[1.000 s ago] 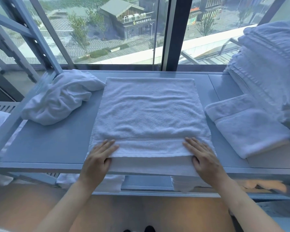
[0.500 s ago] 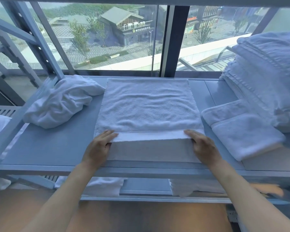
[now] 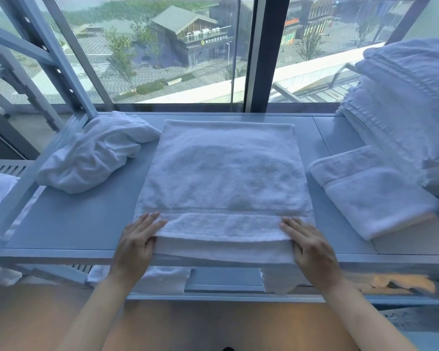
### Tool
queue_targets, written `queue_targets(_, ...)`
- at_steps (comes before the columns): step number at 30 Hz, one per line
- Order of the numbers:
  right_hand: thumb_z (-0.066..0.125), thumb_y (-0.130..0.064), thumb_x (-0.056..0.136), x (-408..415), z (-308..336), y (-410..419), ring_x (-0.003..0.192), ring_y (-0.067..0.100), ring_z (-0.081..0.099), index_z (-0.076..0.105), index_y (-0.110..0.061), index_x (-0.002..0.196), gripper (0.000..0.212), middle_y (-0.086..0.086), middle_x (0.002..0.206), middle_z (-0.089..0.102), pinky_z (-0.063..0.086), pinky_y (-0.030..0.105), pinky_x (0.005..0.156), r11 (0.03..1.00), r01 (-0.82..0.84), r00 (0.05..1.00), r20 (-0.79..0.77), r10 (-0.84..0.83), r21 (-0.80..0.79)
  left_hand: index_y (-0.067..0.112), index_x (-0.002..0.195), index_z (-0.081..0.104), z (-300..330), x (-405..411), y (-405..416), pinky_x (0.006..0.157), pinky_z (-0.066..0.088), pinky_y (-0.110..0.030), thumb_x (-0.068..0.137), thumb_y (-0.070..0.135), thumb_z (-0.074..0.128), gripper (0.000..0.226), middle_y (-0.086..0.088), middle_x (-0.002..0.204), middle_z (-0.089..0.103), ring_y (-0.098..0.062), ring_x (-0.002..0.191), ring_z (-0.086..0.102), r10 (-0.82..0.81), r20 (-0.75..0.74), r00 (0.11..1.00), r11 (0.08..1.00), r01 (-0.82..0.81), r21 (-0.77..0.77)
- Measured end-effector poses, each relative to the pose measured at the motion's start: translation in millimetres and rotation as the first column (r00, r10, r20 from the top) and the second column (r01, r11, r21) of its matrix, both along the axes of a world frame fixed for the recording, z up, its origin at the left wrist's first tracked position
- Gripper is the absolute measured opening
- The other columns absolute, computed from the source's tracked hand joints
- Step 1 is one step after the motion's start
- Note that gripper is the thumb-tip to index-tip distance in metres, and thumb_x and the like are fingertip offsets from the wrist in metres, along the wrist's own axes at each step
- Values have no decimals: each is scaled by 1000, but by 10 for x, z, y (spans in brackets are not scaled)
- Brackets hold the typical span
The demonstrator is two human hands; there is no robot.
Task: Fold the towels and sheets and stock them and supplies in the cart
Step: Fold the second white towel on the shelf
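Note:
A white towel (image 3: 223, 173) lies folded flat in the middle of the grey shelf top (image 3: 69, 224), its banded near edge over the front rim. My left hand (image 3: 137, 241) grips the near left corner, fingers on top and thumb tucked under the upper layer. In the same way, my right hand (image 3: 309, 247) grips the near right corner. A crumpled white cloth (image 3: 94, 153) sits at the left. To the right lies a small folded towel (image 3: 370, 188).
A tall stack of folded linens (image 3: 411, 110) stands at the far right. More white towels (image 3: 162, 274) lie on the lower shelf. A slanted metal frame (image 3: 56, 72) rises at the left, and a large window (image 3: 162, 59) runs right behind the shelf.
Half a second ago both hands had the towel's near edge raised and pushed away from me. Now the edge is back down at the shelf's front rim, hands at its corners.

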State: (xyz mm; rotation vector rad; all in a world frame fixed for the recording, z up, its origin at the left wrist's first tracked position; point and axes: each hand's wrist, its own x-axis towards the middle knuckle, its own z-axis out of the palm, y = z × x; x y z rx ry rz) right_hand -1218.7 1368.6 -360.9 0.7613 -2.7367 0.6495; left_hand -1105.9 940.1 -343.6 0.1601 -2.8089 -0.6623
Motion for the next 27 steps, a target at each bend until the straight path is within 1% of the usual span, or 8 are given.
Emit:
queue_targets(2, 65, 14, 85, -210, 56, 5, 137, 21, 55, 70, -14, 132, 56, 0, 142, 63, 44, 40, 112, 999, 44, 999, 19, -44, -1, 17, 133, 70, 57, -140, 86, 114, 39, -54, 94, -4, 47, 49, -6, 148, 57, -32, 145, 45, 18, 23, 1000, 999, -19, 41)
queue_targets(6, 57, 16, 87, -611, 291, 46, 132, 29, 60, 72, -8, 128, 49, 8, 137, 66, 50, 46, 108, 993, 114, 991, 72, -115, 16, 10, 129, 72, 230, -374, 243, 118, 38, -45, 96, -14, 51, 45, -12, 146, 58, -31, 143, 48, 23, 12, 1000, 986, -24, 166)
queue_targets(8, 58, 16, 88, -654, 411, 56, 125, 29, 65, 75, -6, 121, 44, 9, 131, 70, 55, 43, 101, 989, 146, 989, -2, -146, -26, 10, 127, 73, 318, -396, 253, 117, 38, -37, 98, -12, 51, 43, -10, 144, 60, -27, 140, 51, 33, -56, 998, 985, -23, 173)
queue_targets(10, 60, 15, 86, -542, 446, 65, 120, 23, 68, 75, -10, 120, 45, 5, 128, 72, 58, 37, 93, 987, 152, 984, -83, -156, -50, 12, 127, 73, 352, -341, 196, 115, 39, -36, 98, -11, 53, 43, -7, 143, 62, -23, 138, 52, 42, -106, 994, 986, -24, 162)
queue_targets(12, 63, 12, 87, -280, 353, 92, 118, 21, 68, 75, -16, 121, 46, -1, 129, 72, 59, 36, 88, 986, 162, 985, -58, -163, -33, 13, 127, 73, 293, -203, 117, 113, 41, -36, 96, -12, 54, 43, -6, 142, 62, -24, 137, 55, 43, -95, 995, 990, -29, 141)
queue_targets(17, 59, 25, 82, 151, -27, 207, 139, 22, 53, 70, -12, 133, 63, 0, 142, 63, 47, 44, 112, 993, 108, 994, 4, -108, -37, 16, 137, 66, -12, 172, 50, 114, 40, -53, 94, 3, 44, 51, -5, 151, 54, -31, 146, 44, -48, -15, 999, 999, 48, -3)
queue_targets(24, 53, 34, 68, -62, 114, 411, 133, 35, 58, 73, -10, 126, 76, 5, 135, 68, 53, 52, 103, 981, 189, 982, -21, -188, 54, 17, 138, 66, -24, 182, 31, 112, 42, -55, 94, 10, 43, 50, -4, 153, 51, -30, 146, 45, -64, 22, 998, 998, 64, -28)
queue_targets(27, 50, 31, 62, -3, 154, 482, 133, 38, 57, 73, -6, 125, 76, 10, 137, 67, 47, 59, 104, 969, 199, 978, -89, -188, 147, 17, 116, 79, 34, 258, 36, 115, 40, -51, 88, 25, 38, 51, -1, 148, 57, -26, 143, 48, -17, -10, 1000, 997, 17, 82)
